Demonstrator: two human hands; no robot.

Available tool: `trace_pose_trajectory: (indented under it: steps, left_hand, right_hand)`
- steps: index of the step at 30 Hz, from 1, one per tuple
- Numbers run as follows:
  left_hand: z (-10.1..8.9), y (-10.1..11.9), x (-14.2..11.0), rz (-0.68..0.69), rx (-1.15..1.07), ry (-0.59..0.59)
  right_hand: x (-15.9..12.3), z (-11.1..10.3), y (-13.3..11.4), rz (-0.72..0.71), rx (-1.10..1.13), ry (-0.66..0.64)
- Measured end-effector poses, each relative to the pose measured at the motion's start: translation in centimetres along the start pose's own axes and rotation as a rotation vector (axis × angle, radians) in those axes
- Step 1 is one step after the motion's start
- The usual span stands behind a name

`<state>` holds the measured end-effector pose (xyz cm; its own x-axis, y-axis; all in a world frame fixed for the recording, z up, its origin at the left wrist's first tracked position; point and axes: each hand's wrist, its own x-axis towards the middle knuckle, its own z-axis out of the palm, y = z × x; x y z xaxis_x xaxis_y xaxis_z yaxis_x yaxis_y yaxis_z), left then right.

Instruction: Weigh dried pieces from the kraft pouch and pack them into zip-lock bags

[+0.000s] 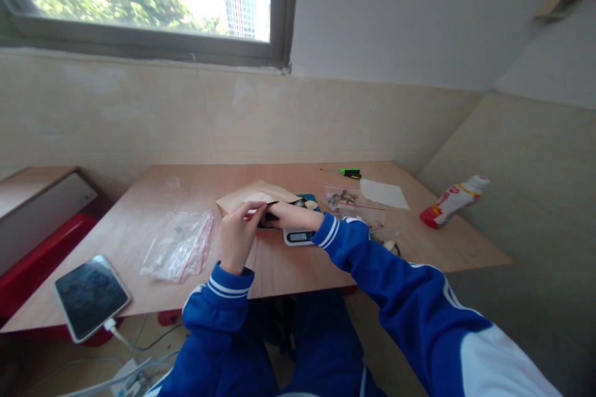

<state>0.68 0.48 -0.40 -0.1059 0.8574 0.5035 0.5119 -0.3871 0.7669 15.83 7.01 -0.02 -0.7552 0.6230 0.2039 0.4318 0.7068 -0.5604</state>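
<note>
A brown kraft paper envelope [251,196] lies tilted over a digital scale [298,237] at the middle of the wooden table [139,260]. My left hand [238,237] pinches the envelope's near edge. My right hand [289,216] reaches across from the right, its fingertips at the envelope's mouth, partly hidden behind my left hand. Something dark shows there, too small to name. A zip bag [347,201] holding small pale and dark pieces lies just beyond my right hand, and an empty-looking zip bag [177,247] lies to my left.
A green-handled screwdriver [342,172] and a white paper sheet [384,193] lie at the back. A plastic bottle [454,201] lies on its side at the right. A smartphone [90,298] with a cable sits at the near left corner. Walls bound the back and right.
</note>
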Motion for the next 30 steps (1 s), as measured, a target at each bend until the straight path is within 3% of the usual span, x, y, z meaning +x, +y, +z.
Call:
trace_pose_trajectory:
  steps: [3, 7, 9, 13, 16, 20, 25, 30]
  left_hand:
    - [-0.2, -0.2, 0.2, 0.008, 0.0, 0.022]
    - [-0.7, -0.5, 0.5, 0.022, 0.014, 0.062]
    - [-0.9, -0.7, 0.7, 0.017, 0.014, 0.089]
    - [-1.2, -0.8, 0.8, 0.0, 0.014, 0.118]
    - [-1.2, -0.8, 0.7, 0.0, 0.017, 0.122]
    - [-1.2, -0.7, 0.6, 0.002, 0.017, 0.105]
    - [-1.3, -0.6, 0.5, -0.015, 0.014, 0.112]
    - [-1.0, -0.7, 0.2, -0.012, 0.0, 0.092]
  right_hand:
    - [-1.5, -1.2, -2.0, -0.075, 0.005, -0.012]
    - [-4.9, -2.5, -3.2, 0.008, 0.128, 0.251]
    - [-7.0, -2.2, -1.9, 0.113, 0.239, 0.428]
    - [-10.3, 0.3, 3.7, 0.343, 0.345, 0.714]
    - [-11.4, 2.3, 7.2, 0.473, 0.186, 0.732]
    - [-11.5, 3.4, 8.9, 0.474, -0.067, 0.67]
    - [-11.6, 3.1, 8.1, 0.42, -0.187, 0.663]
    - [-11.8, 1.0, 2.8, 0.315, -0.128, 0.825]
